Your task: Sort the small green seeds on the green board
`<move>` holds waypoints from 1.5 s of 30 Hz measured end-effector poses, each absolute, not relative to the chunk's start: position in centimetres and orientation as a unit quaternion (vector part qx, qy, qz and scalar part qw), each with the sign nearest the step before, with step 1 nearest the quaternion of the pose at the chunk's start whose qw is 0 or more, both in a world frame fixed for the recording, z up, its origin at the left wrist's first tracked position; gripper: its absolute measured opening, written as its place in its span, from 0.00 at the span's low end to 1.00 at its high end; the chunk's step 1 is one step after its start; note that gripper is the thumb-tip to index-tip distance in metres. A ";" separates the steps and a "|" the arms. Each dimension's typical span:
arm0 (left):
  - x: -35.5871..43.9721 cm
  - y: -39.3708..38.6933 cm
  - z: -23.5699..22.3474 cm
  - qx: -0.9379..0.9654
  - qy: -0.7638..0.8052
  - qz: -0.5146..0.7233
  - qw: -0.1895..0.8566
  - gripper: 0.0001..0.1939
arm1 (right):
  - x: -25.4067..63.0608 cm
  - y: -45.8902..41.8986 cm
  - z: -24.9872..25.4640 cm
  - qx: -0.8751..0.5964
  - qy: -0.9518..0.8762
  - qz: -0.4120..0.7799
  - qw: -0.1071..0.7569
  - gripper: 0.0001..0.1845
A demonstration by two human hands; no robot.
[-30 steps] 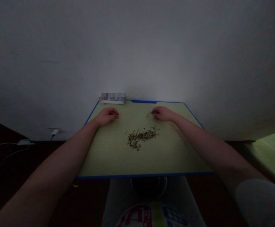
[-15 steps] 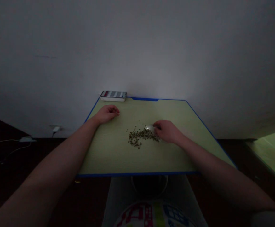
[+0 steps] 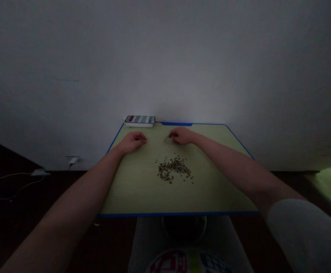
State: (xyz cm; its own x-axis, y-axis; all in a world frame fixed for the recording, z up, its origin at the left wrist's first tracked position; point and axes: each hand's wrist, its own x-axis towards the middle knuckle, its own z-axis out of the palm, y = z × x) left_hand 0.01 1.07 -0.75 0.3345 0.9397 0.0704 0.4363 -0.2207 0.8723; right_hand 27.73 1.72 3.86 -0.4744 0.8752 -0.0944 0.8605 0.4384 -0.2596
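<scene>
A loose scatter of small dark brown seeds or beans lies in the middle of a pale yellow-green tabletop. Beyond the scatter, my right hand pinches a thin, clear piece with a curved edge, held low at the table surface. That piece looks like plastic; its exact kind is unclear. My left hand rests on the table's left side with curled fingers, apart from the scatter. Whatever those fingers hold, if anything, is hidden in shadow.
At the back left corner, a phone lies on a white box. Blue trim edges the table, and a wall stands behind it. A dark round container sits below the front edge, between my legs. Cables run at left.
My right hand has moved away from the seeds, up and left toward the back of the table, carrying the clear piece. The left hand holds its place. The view has shifted slightly.
</scene>
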 end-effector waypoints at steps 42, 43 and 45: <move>0.0 1.1 -0.7 0.718 0.481 0.311 0.395 0.11 | 31.5 -3.7 4.3 -0.584 -0.805 0.089 0.060 0.19; 0.0 1.1 -0.7 0.718 0.480 0.311 0.396 0.11 | 31.3 -3.1 4.2 -0.572 -0.813 0.090 0.055 0.19; 0.1 1.1 -0.7 0.716 0.479 0.313 0.400 0.10 | 31.1 -2.8 3.7 -0.549 -0.829 0.095 0.045 0.19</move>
State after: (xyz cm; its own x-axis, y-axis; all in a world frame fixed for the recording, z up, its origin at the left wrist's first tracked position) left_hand 0.06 1.15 -0.70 0.3450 0.9363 0.0658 0.4355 -0.2218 0.8724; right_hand 31.06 -2.83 3.71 -0.3939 0.9187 -0.0288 0.9016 0.3801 -0.2067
